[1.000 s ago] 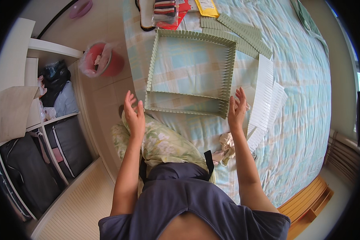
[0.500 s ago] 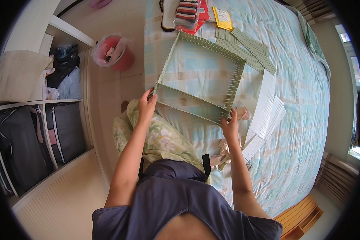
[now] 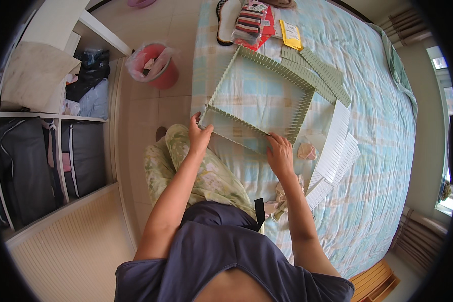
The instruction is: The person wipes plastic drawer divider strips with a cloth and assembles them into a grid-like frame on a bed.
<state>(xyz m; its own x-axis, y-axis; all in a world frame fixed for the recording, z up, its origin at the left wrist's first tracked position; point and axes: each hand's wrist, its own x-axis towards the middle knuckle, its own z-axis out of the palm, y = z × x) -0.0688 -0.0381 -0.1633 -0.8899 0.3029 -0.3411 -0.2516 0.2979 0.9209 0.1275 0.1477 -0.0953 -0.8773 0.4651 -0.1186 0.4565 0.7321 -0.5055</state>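
Observation:
A rectangular frame of slotted green plastic drawer-divider strips (image 3: 277,67) stands on edge on the bed, with a cross strip (image 3: 236,119) running parallel to its near side. My left hand (image 3: 200,135) is closed round the frame's near left corner, thumb on the inner side. Toward the right end of the cross strip, my right hand (image 3: 281,156) pinches its upper edge with fingers and thumb; the palm hides part of the near right corner. Loose green strips (image 3: 327,75) lie just beyond the frame, and white slotted strips (image 3: 334,138) lie to its right.
The bed has a pale checked sheet (image 3: 377,151). At its far end are a yellow packet (image 3: 290,35), a striped bagged item (image 3: 249,22) and an insole (image 3: 226,22). Crumpled cloth (image 3: 282,199) lies by my right forearm. Left are a pink bin (image 3: 163,75) and shelves (image 3: 60,117).
My right hand has shifted left from the near right corner onto the cross strip. My left hand stays at the left corner. The whole view has shifted slightly.

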